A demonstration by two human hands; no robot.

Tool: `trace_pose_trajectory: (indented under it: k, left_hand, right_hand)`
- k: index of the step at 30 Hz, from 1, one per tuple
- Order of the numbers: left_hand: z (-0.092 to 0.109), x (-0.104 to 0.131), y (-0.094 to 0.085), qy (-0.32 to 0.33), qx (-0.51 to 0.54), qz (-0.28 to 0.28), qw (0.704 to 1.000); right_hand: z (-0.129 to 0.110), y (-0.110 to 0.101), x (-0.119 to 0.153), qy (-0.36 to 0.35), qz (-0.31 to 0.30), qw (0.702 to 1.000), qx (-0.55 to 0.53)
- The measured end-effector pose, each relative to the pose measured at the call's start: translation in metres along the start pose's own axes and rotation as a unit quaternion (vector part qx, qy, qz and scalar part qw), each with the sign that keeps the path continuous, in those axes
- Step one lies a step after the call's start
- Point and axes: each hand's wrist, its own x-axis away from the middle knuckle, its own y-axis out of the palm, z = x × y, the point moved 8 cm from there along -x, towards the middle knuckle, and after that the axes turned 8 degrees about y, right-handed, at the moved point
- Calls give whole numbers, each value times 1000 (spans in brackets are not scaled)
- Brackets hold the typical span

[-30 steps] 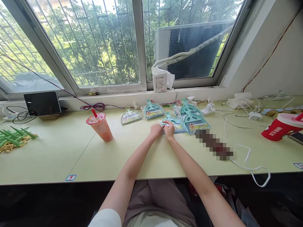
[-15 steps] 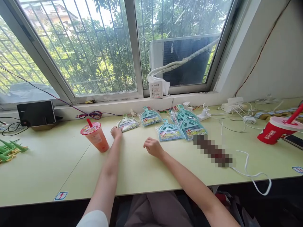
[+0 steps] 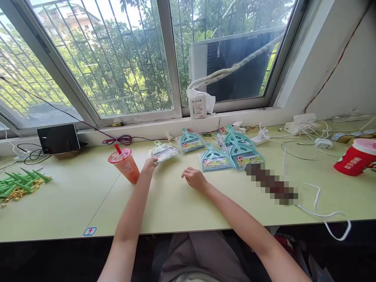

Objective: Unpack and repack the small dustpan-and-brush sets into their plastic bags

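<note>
My left hand (image 3: pixel 149 165) pinches the near left corner of a plastic-wrapped dustpan set (image 3: pixel 165 152), which looks slightly tilted up off the table. My right hand (image 3: pixel 194 178) rests on the pale green table (image 3: pixel 164 207) with its fingers curled; whether anything is inside them is hidden. Just beyond it lies another wrapped set (image 3: pixel 216 158), overlapped on its right by a further one (image 3: pixel 245 154). A blue-green set (image 3: pixel 190 141) is at the back near the sill, and more are piled behind on the right.
An orange drink cup (image 3: pixel 127 166) stands just left of my left forearm. A tablet (image 3: pixel 58 139) and green pointed pieces (image 3: pixel 25 182) are on the left. A red cup (image 3: pixel 357 158), white cables (image 3: pixel 326 213) and a blurred-out object (image 3: pixel 272 184) are on the right.
The wrapped set at my left hand has lifted at its near edge and turned a little. The whole view has shifted, so the table things appear further right.
</note>
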Motion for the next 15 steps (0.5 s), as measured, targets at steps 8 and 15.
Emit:
trace_pose_trajectory:
  k: [8, 15]
  left_hand:
    - [-30, 64, 34, -11, 29, -167, 985]
    - [-62, 92, 95, -38, 64, -311, 948]
  right_hand:
    - [-18, -32, 3, -50, 116, 977, 171]
    - [13, -20, -3, -23, 85, 975, 204]
